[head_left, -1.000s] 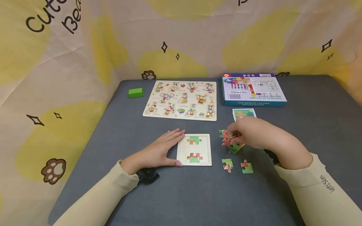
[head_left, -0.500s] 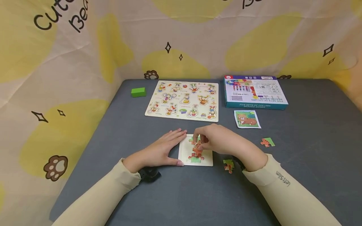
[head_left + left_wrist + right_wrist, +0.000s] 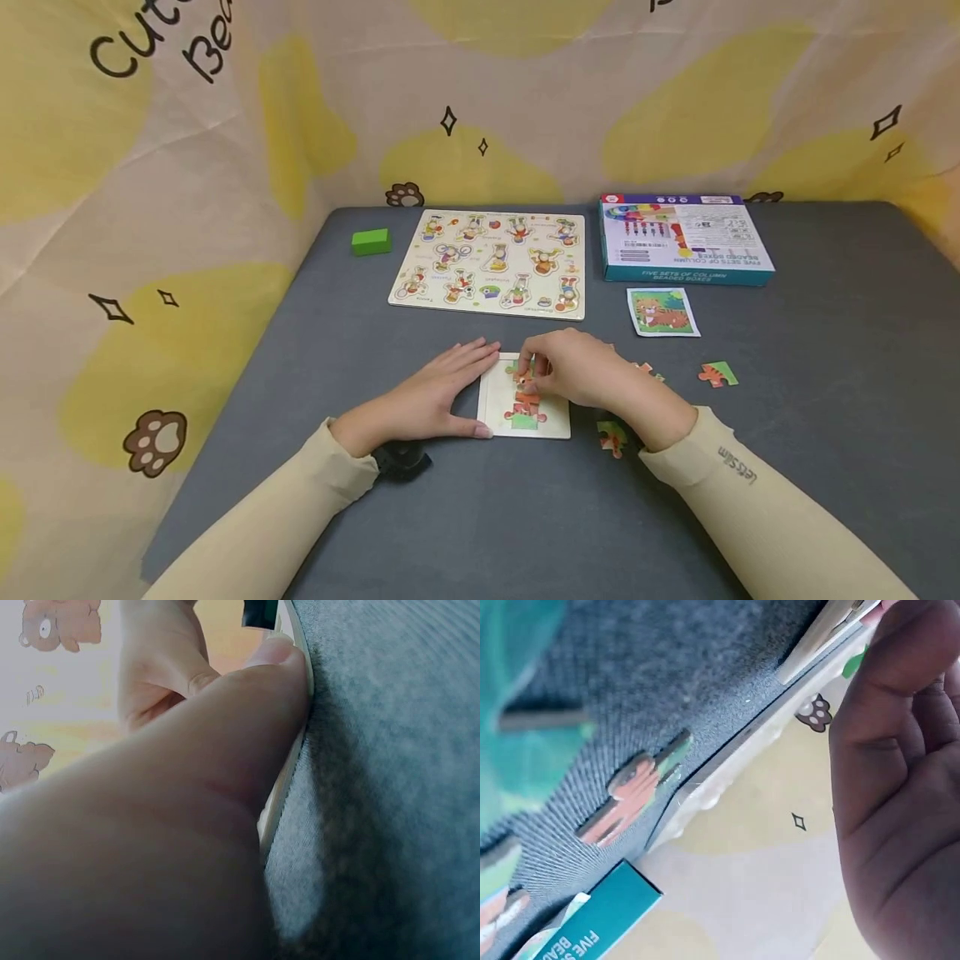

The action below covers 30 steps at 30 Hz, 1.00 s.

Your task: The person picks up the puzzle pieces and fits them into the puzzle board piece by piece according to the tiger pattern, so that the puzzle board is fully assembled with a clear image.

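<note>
A second ago the right hand (image 3: 573, 367) was over the loose pieces (image 3: 717, 375); now its bent fingers pinch the orange piece (image 3: 527, 399) on the white tray (image 3: 557, 423), between two green-edged pieces. The left hand (image 3: 431, 404), fingers straight, rests at the tray's left edge; the middle column looks nearly joined

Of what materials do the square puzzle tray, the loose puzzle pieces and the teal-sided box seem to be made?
Square puzzle tray: probably wood or fibreboard, matte, with a pale, stiff-looking edge. Loose puzzle pieces: likely wood or thick cardboard, printed; darker cut edges show in the right wrist view. Teal-sided box: apparently printed cardboard, perhaps glossy, with crisp straight edges.
</note>
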Motion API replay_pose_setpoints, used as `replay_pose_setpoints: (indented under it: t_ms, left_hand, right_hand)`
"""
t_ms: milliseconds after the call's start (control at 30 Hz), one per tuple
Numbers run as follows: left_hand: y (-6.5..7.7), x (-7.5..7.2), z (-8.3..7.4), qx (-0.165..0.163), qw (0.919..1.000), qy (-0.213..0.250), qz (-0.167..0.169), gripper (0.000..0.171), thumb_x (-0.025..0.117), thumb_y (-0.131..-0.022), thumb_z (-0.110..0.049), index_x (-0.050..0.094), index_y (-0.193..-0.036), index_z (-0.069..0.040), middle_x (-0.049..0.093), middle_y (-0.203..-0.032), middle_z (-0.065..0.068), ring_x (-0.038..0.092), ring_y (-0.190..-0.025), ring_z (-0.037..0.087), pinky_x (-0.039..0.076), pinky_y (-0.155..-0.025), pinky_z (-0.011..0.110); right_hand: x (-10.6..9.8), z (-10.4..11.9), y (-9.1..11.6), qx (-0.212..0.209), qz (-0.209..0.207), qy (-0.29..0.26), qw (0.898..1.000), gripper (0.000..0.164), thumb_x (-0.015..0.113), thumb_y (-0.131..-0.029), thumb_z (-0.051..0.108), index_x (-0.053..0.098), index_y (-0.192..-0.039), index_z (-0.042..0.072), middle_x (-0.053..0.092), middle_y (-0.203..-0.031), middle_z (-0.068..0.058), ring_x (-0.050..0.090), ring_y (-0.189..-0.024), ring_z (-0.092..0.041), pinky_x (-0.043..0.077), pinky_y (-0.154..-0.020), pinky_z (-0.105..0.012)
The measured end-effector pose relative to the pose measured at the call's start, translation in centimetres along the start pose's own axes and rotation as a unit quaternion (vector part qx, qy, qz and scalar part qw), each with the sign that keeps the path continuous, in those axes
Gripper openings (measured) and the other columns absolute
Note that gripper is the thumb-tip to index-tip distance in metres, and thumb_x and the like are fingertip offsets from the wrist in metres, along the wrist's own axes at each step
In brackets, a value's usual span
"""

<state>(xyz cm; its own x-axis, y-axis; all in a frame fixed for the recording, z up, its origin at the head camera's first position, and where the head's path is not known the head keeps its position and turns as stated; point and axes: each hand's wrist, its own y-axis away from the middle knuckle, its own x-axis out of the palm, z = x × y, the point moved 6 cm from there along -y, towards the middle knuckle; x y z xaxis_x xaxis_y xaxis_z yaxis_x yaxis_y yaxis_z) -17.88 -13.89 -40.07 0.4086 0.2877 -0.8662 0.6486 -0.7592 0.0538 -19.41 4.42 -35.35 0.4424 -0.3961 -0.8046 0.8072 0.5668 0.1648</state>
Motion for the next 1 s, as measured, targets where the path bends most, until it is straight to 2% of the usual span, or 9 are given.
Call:
replay_pose_setpoints:
  t_ms: [233,433,633,667,733,800,900,933,1000]
  left_hand:
    - [-0.2,-0.2,-0.1,0.0,1.0,0.001,0.0,0.104,0.08,-0.092,-0.048,0.022,-0.168,-0.007,0.018,-0.174,0.002,0.005,-0.161,0.02,0.005,-0.129,0.046]
    - [-0.3,-0.3,-0.1,-0.002,1.0,0.006,0.004,0.104,0.08,-0.092,-0.049,0.022,-0.168,-0.008,0.017,-0.174,0.002,0.005,-0.161,0.02,0.005,-0.129,0.047]
    - [-0.3,-0.3,-0.2,-0.006,0.9999,0.008,0.006,0.102,0.08,-0.092,-0.048,0.023,-0.168,-0.008,0.016,-0.175,0.002,0.004,-0.161,0.02,0.004,-0.129,0.046]
    - [-0.3,-0.4,-0.3,-0.005,0.9999,0.009,0.003,0.1,0.081,-0.092,-0.048,0.026,-0.167,-0.009,0.017,-0.174,0.002,0.003,-0.161,0.02,0.004,-0.129,0.047]
    - [-0.2,-0.5,-0.5,0.001,0.9999,0.006,-0.011,0.088,0.083,-0.091,-0.046,0.042,-0.161,-0.011,0.023,-0.173,0.004,0.007,-0.161,0.022,0.008,-0.129,0.049]
    - [-0.1,-0.9,-0.9,0.017,0.9992,-0.006,-0.036,0.069,0.086,-0.088,-0.046,0.061,-0.144,-0.015,0.036,-0.165,0.004,0.018,-0.159,0.025,0.016,-0.128,0.049]
    - [0.2,-1.4,-1.8,0.063,0.9949,-0.033,-0.072,0.041,0.09,-0.084,-0.044,0.073,-0.115,-0.022,0.055,-0.138,-0.001,0.045,-0.137,0.021,0.036,-0.117,0.045]
    - [0.4,-1.5,-2.2,0.082,0.9927,-0.044,-0.077,0.037,0.09,-0.084,-0.043,0.075,-0.112,-0.024,0.058,-0.127,-0.003,0.05,-0.126,0.018,0.041,-0.109,0.041]
    - [0.5,-1.5,-2.8,0.119,0.9881,-0.065,-0.073,0.033,0.088,-0.086,-0.041,0.079,-0.115,-0.027,0.056,-0.11,-0.007,0.05,-0.103,0.012,0.044,-0.093,0.035]
  right_hand:
    - [0.2,0.3,-0.1,-0.024,-0.02,0.02,0.999,0.011,0.085,-0.091,0.017,0.076,-0.099,0.016,0.062,-0.079,0.005,0.057,-0.074,-0.013,0.049,-0.066,-0.03]
    - [0.4,0.3,0.0,-0.005,-0.033,0.074,0.997,0.019,0.088,-0.089,0.024,0.077,-0.103,0.017,0.059,-0.086,0.004,0.055,-0.075,-0.015,0.047,-0.066,-0.031]
    - [0.5,0.0,-0.1,0.016,-0.03,0.091,0.995,0.023,0.088,-0.088,0.03,0.074,-0.1,0.016,0.057,-0.078,0.004,0.054,-0.07,-0.015,0.044,-0.061,-0.031]
    - [0.5,0.0,-0.1,0.017,-0.028,0.091,0.995,0.024,0.088,-0.088,0.03,0.073,-0.099,0.015,0.057,-0.076,0.004,0.053,-0.069,-0.015,0.043,-0.06,-0.031]
    - [0.5,0.0,0.0,0.018,-0.025,0.09,0.995,0.025,0.088,-0.088,0.031,0.073,-0.1,0.015,0.056,-0.075,0.004,0.053,-0.068,-0.015,0.043,-0.06,-0.031]
    - [0.5,-0.1,0.0,0.018,-0.025,0.085,0.996,0.026,0.088,-0.088,0.031,0.073,-0.1,0.015,0.056,-0.074,0.004,0.052,-0.068,-0.015,0.042,-0.06,-0.031]
    - [0.5,-0.2,-0.1,0.018,-0.027,0.077,0.996,0.027,0.089,-0.087,0.031,0.072,-0.1,0.014,0.056,-0.074,0.003,0.052,-0.067,-0.015,0.042,-0.06,-0.031]
    - [0.5,-0.3,-0.1,0.018,-0.028,0.074,0.997,0.028,0.089,-0.087,0.031,0.072,-0.1,0.014,0.057,-0.073,0.003,0.052,-0.067,-0.015,0.042,-0.06,-0.031]
    - [0.5,-0.3,-0.1,0.017,-0.028,0.072,0.997,0.028,0.089,-0.087,0.032,0.072,-0.1,0.014,0.057,-0.073,0.003,0.052,-0.066,-0.015,0.043,-0.06,-0.031]
